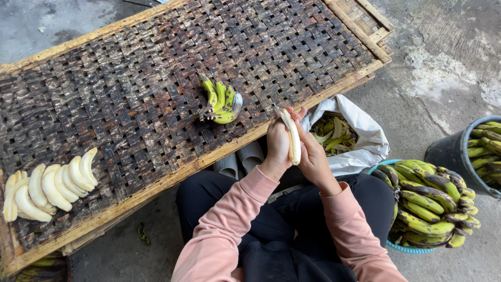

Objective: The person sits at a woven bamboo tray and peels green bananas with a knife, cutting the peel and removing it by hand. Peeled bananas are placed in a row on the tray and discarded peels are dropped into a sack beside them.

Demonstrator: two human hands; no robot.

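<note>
Frame centre: left hand (278,143) & right hand (312,156) both gripping peeled banana (293,140), peeling seems done. Next prob. onto mat (130,94) w/ peeled pile (49,188), lower left.

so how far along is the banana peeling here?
Done: a row of peeled bananas lies on the woven tray, and peels sit in the white bag. In hand: the left hand and right hand hold one mostly peeled banana. Left: a small green bunch on the tray, a full blue basket and a dark bucket of unpeeled bananas.
</note>
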